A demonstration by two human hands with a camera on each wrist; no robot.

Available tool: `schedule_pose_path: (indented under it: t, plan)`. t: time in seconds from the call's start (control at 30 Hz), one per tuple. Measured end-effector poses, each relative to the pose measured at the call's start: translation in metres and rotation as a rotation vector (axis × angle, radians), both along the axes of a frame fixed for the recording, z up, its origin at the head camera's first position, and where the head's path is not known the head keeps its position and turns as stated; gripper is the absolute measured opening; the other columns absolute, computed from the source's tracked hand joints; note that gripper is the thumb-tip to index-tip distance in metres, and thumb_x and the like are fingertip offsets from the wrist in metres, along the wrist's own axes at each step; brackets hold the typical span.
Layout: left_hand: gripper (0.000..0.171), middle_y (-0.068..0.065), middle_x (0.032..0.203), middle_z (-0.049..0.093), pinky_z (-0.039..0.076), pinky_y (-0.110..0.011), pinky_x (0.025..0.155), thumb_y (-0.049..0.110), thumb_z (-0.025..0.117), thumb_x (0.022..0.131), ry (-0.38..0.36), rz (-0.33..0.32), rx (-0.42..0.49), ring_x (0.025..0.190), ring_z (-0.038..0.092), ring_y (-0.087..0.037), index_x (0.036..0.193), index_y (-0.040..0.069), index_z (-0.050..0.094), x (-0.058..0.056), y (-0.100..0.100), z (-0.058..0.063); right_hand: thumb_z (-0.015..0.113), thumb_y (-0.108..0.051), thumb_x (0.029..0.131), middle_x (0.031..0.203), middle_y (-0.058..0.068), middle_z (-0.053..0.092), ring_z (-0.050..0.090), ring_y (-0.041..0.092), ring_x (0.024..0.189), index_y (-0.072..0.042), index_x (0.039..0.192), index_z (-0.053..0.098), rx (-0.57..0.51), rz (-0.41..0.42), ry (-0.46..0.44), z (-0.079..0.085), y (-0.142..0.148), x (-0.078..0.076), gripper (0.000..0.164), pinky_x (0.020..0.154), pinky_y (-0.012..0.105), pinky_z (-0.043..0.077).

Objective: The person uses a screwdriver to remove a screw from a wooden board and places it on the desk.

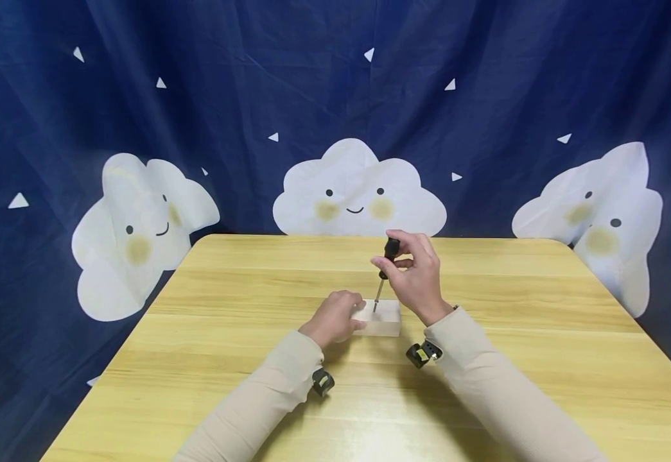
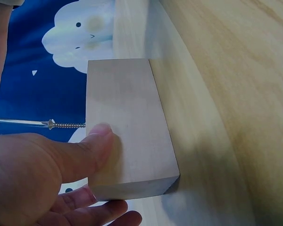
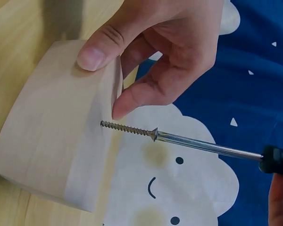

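A pale wooden block point(image 1: 378, 327) lies on the table, gripped at its left end by my left hand point(image 1: 337, 316). In the left wrist view the thumb point(image 2: 101, 141) presses the block's near side while the other fingers reach round its end. My right hand point(image 1: 418, 273) holds a screwdriver point(image 1: 392, 249) by its black handle, thumb and fingers around it. The steel shaft point(image 3: 210, 147) points down at the block, slightly tilted. At its tip stands a threaded screw point(image 3: 127, 128), head against the driver and point at the block's top face, most of its thread exposed.
The wooden table point(image 1: 225, 289) spreads around both hands. Behind it hangs a dark blue curtain point(image 1: 225, 77) with white clouds and small triangles. A black strap-mounted camera sits at each wrist, below the sleeves point(image 1: 271, 385).
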State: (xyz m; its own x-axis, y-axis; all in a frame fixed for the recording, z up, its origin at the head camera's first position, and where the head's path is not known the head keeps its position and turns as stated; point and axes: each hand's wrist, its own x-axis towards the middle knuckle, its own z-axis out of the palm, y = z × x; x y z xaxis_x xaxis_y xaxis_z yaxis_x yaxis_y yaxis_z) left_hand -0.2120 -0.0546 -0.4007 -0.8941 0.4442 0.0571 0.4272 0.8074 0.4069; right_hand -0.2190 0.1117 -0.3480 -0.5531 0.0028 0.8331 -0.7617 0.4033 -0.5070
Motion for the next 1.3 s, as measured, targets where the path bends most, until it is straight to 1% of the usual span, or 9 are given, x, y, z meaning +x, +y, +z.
schedule_pose_path:
  t: [0.07, 0.13, 0.27, 0.43, 0.6, 0.73, 0.87, 1.07, 1.3]
  plan:
    - [0.034, -0.009, 0.101, 0.067, 0.050, -0.038, 0.092, 0.021, 0.079, 0.081, 0.006, -0.002, 0.002, 0.098, 0.061, -0.026, 0.108, 0.005, 0.067, 0.000, 0.000, 0.000, 0.084, 0.007, 0.069, 0.091, 0.020, 0.054, 0.061, 0.028, 0.074, 0.003, 0.115, 0.062, -0.008, -0.002, 0.003, 0.000, 0.000, 0.000, 0.051, 0.057, 0.020, 0.057]
    - [0.035, -0.009, 0.103, 0.067, 0.050, -0.038, 0.093, 0.021, 0.079, 0.081, 0.007, -0.002, 0.005, 0.100, 0.061, -0.027, 0.109, 0.004, 0.067, 0.000, 0.000, 0.000, 0.081, 0.010, 0.071, 0.090, 0.020, 0.055, 0.061, 0.029, 0.074, 0.005, 0.115, 0.062, -0.008, -0.008, 0.006, 0.008, -0.002, 0.008, 0.049, 0.058, 0.026, 0.059]
    - [0.036, -0.010, 0.105, 0.067, 0.049, -0.039, 0.094, 0.022, 0.079, 0.081, 0.001, 0.005, 0.001, 0.101, 0.061, -0.027, 0.110, 0.004, 0.067, 0.000, 0.000, 0.000, 0.075, 0.016, 0.074, 0.093, 0.024, 0.060, 0.065, 0.033, 0.076, 0.007, 0.118, 0.059, 0.000, 0.001, -0.006, 0.008, -0.001, 0.007, 0.047, 0.060, 0.036, 0.060]
    - [0.039, -0.010, 0.108, 0.067, 0.049, -0.039, 0.095, 0.023, 0.079, 0.081, -0.002, 0.011, 0.005, 0.103, 0.061, -0.028, 0.113, 0.003, 0.067, 0.001, 0.000, 0.000, 0.071, 0.011, 0.081, 0.099, 0.020, 0.063, 0.068, 0.029, 0.083, 0.001, 0.124, 0.058, 0.008, 0.033, -0.022, -0.001, 0.005, -0.002, 0.046, 0.066, 0.029, 0.059]
    - [0.039, -0.010, 0.109, 0.067, 0.048, -0.039, 0.097, 0.022, 0.079, 0.081, 0.005, 0.007, 0.010, 0.105, 0.061, -0.028, 0.113, 0.003, 0.067, 0.001, 0.000, 0.000, 0.081, 0.002, 0.075, 0.096, 0.019, 0.054, 0.061, 0.026, 0.081, -0.002, 0.122, 0.062, -0.012, 0.017, -0.022, -0.003, 0.004, -0.002, 0.051, 0.064, 0.027, 0.059]
    - [0.040, -0.011, 0.111, 0.067, 0.047, -0.039, 0.098, 0.022, 0.078, 0.082, 0.004, 0.005, 0.010, 0.107, 0.060, -0.028, 0.114, 0.003, 0.067, 0.002, 0.000, -0.001, 0.081, 0.002, 0.075, 0.092, 0.018, 0.054, 0.060, 0.026, 0.078, -0.003, 0.121, 0.063, -0.014, -0.010, -0.016, -0.003, 0.002, -0.001, 0.049, 0.061, 0.023, 0.058]
    - [0.040, -0.011, 0.112, 0.067, 0.047, -0.038, 0.099, 0.022, 0.078, 0.082, 0.003, 0.008, 0.008, 0.108, 0.060, -0.028, 0.115, 0.003, 0.066, 0.002, 0.000, -0.002, 0.075, 0.008, 0.079, 0.094, 0.019, 0.058, 0.064, 0.027, 0.079, -0.002, 0.121, 0.061, 0.003, -0.024, -0.015, -0.002, 0.002, -0.001, 0.046, 0.063, 0.026, 0.059]
    - [0.041, -0.012, 0.114, 0.067, 0.046, -0.038, 0.101, 0.022, 0.078, 0.083, 0.009, 0.014, 0.006, 0.111, 0.060, -0.029, 0.117, 0.002, 0.066, 0.002, 0.000, -0.001, 0.059, 0.017, 0.086, 0.103, 0.024, 0.063, 0.069, 0.034, 0.086, 0.001, 0.127, 0.051, 0.024, 0.044, -0.033, -0.002, 0.002, -0.001, 0.045, 0.070, 0.037, 0.060]
    - [0.041, -0.011, 0.112, 0.067, 0.047, -0.038, 0.099, 0.022, 0.078, 0.082, -0.002, 0.012, 0.015, 0.108, 0.060, -0.028, 0.116, 0.003, 0.066, 0.001, 0.000, -0.001, 0.076, 0.005, 0.079, 0.096, 0.020, 0.055, 0.061, 0.028, 0.082, 0.001, 0.123, 0.056, 0.036, -0.014, 0.010, -0.002, 0.000, 0.001, 0.048, 0.065, 0.034, 0.060]
